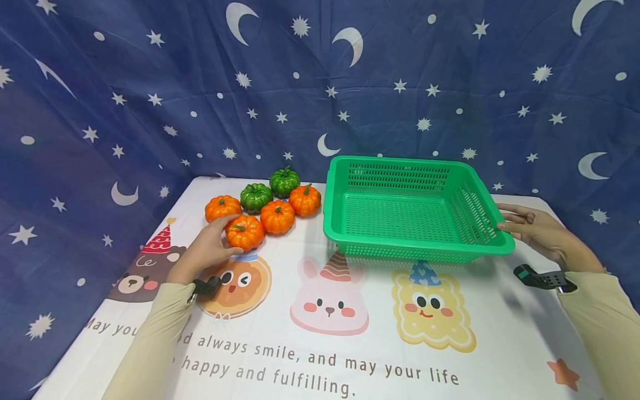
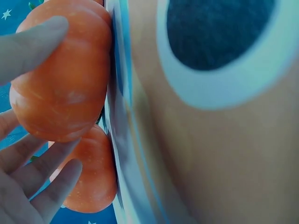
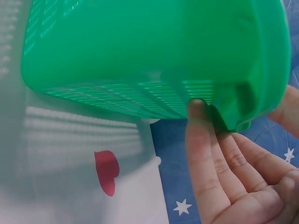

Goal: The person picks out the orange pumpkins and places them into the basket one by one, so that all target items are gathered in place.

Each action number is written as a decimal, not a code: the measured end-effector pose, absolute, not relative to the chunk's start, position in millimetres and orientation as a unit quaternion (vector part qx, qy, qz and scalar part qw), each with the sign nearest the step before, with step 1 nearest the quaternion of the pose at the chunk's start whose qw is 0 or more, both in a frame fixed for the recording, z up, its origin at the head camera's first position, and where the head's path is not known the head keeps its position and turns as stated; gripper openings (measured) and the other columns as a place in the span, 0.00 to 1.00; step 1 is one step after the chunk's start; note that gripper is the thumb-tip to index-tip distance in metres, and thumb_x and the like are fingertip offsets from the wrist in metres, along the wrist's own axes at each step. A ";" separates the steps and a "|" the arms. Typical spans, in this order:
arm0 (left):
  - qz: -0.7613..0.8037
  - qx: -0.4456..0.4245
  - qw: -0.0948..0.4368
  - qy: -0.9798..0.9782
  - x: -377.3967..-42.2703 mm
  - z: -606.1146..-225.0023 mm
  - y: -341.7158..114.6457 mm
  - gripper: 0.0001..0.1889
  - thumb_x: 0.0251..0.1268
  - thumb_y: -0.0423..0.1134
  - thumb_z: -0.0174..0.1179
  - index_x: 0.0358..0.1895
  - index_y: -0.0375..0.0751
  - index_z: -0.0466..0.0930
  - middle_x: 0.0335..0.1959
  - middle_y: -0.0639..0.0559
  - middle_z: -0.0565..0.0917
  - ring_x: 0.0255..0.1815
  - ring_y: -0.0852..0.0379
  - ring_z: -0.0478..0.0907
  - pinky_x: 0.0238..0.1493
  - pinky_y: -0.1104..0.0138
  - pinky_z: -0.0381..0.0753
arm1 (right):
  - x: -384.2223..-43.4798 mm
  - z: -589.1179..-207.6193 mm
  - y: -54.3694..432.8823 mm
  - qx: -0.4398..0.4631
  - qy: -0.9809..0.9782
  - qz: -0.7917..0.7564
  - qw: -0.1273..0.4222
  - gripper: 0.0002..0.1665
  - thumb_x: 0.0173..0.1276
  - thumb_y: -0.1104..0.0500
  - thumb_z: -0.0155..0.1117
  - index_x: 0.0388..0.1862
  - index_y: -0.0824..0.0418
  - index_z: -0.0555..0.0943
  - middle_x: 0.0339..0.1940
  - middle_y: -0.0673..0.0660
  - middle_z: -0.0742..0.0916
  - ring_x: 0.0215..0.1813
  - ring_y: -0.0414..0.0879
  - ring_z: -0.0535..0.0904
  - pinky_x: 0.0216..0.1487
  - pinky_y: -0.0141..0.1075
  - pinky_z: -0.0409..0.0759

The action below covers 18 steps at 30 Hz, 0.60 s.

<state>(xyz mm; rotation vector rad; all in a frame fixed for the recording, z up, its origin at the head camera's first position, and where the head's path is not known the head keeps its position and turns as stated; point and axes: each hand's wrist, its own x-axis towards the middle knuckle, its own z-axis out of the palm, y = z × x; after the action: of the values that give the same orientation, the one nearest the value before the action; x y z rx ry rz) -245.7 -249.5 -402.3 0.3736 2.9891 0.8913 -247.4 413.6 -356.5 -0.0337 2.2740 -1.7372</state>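
Note:
My left hand (image 1: 209, 245) grips the nearest orange pumpkin (image 1: 246, 235), a small glossy one with a green stem. In the left wrist view, the thumb lies over one side of that pumpkin (image 2: 70, 88) and the fingers curl at its other side. A green plastic basket (image 1: 420, 243) with slotted walls stands at the right, nothing inside. Its right end is held by my right hand (image 1: 545, 232). Seen from the right wrist, the fingers (image 3: 203, 154) reach under the rim against the slotted wall, while the thumb is largely hidden behind the rim.
Close around the gripped pumpkin sit more orange pumpkins (image 1: 277, 217) and two green ones, one green pumpkin (image 1: 256, 198) just behind it. A white cloth (image 1: 280, 355) printed with cartoon figures covers the table. A dark blue starry curtain (image 1: 280, 83) rises at the back and left.

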 end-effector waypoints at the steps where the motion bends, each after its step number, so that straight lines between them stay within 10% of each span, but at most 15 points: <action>1: 0.283 0.120 0.001 0.951 -245.6 -402.1 -249.3 0.43 0.48 0.37 0.71 0.69 0.33 0.57 0.66 0.33 0.65 0.67 0.35 0.61 0.70 0.41 0.56 | -247.3 -356.6 413.5 -0.011 0.786 -0.601 0.140 0.26 0.67 0.67 0.58 0.56 0.43 0.65 0.41 0.30 0.83 0.43 0.24 0.79 0.40 0.20 0.79; 18: 0.269 0.129 -0.022 0.954 -245.7 -400.6 -247.9 0.43 0.45 0.35 0.71 0.68 0.34 0.59 0.65 0.33 0.65 0.66 0.35 0.62 0.69 0.41 0.58 | -248.2 -355.7 413.0 -0.015 0.803 -0.580 0.139 0.27 0.68 0.66 0.57 0.61 0.47 0.63 0.41 0.28 0.82 0.44 0.23 0.78 0.41 0.19 0.79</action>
<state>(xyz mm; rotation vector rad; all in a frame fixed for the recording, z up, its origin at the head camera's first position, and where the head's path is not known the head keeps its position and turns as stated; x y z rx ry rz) -245.7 -247.9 -400.6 0.4124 3.0410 0.8558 -248.2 413.0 -355.7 -0.0428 2.3200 -1.6749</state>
